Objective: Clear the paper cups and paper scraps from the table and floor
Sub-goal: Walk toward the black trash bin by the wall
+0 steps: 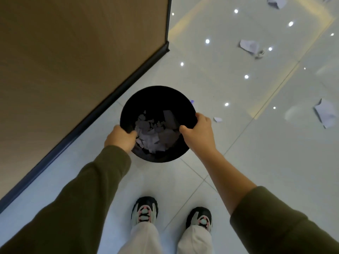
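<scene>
A round black waste bin (157,99) is in front of me above the tiled floor, with several white paper scraps (154,132) lying in its bottom. My left hand (121,137) grips the bin's near-left rim, fingers curled inside. My right hand (199,129) grips the right rim, thumb inside. Loose paper scraps lie on the floor: a small one (217,119) just right of the bin, a tiny one (192,101) behind the rim, larger crumpled pieces at right (325,112), at upper right (249,46) and at the top edge (276,1).
A brown panelled wall (73,52) with a dark skirting strip (102,107) runs along the left and ends at a corner near the top. The glossy white tile floor (238,143) reflects ceiling lights. My two shoes (145,211) stand below the bin.
</scene>
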Demonstrator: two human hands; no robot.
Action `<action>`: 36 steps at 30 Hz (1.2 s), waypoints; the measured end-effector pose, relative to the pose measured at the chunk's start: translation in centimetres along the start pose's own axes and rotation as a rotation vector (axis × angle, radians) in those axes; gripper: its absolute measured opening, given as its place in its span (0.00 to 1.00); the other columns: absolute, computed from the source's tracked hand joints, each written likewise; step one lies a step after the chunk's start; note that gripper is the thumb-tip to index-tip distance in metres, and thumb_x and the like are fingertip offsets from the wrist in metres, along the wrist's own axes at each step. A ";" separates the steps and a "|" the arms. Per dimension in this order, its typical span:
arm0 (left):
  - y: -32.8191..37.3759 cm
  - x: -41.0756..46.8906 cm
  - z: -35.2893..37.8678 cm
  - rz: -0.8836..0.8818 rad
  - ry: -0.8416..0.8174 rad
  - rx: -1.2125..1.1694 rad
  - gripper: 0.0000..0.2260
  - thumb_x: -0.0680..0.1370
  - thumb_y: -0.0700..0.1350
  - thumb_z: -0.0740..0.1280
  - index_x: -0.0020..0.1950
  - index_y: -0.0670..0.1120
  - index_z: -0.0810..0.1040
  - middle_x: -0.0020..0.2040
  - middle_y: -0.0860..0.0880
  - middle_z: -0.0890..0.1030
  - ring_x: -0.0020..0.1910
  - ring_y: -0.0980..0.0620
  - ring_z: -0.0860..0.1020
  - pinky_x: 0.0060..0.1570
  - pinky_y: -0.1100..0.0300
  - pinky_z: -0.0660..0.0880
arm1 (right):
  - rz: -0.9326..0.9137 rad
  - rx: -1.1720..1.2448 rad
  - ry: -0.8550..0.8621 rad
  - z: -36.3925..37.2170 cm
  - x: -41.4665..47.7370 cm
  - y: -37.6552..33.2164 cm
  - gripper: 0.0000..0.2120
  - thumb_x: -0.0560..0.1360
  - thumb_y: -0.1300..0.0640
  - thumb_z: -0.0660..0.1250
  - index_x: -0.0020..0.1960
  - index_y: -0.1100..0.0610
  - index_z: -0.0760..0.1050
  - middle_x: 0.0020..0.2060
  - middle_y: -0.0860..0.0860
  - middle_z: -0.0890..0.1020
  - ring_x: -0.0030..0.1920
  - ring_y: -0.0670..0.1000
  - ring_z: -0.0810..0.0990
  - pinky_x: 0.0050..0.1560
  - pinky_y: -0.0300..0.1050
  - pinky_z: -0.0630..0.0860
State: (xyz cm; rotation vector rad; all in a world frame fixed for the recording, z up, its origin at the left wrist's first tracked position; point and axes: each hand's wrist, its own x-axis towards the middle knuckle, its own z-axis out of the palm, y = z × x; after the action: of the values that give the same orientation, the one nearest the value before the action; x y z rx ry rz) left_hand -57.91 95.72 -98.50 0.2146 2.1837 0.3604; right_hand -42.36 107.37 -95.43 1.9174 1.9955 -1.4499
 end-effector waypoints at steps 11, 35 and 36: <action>0.1 -3.3 -0.4 0.061 0.060 -0.101 0.09 0.76 0.36 0.57 0.53 0.37 0.74 0.51 0.35 0.78 0.48 0.36 0.77 0.52 0.43 0.76 | 0.003 0.050 0.014 -3.2 -1.0 -1.3 0.26 0.72 0.58 0.63 0.69 0.56 0.64 0.62 0.54 0.74 0.57 0.53 0.76 0.58 0.52 0.76; 29.4 -38.2 -27.9 0.495 0.012 -0.251 0.08 0.76 0.36 0.58 0.41 0.35 0.73 0.35 0.35 0.80 0.28 0.41 0.80 0.29 0.54 0.77 | -0.396 0.248 0.435 -40.1 -25.4 -27.1 0.23 0.74 0.61 0.62 0.68 0.55 0.66 0.61 0.49 0.77 0.60 0.50 0.76 0.54 0.40 0.69; 29.9 -39.8 -28.7 0.503 0.007 -0.247 0.08 0.77 0.36 0.58 0.39 0.36 0.73 0.33 0.36 0.80 0.27 0.42 0.80 0.27 0.55 0.77 | -0.398 0.251 0.458 -41.4 -27.0 -27.7 0.23 0.74 0.59 0.63 0.69 0.55 0.66 0.61 0.50 0.77 0.60 0.49 0.76 0.54 0.39 0.68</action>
State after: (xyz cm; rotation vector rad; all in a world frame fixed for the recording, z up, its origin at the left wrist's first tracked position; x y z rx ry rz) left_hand -56.74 107.61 -42.31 0.6262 2.0480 0.9048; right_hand -34.52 116.45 -40.06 2.2118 2.6350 -1.5035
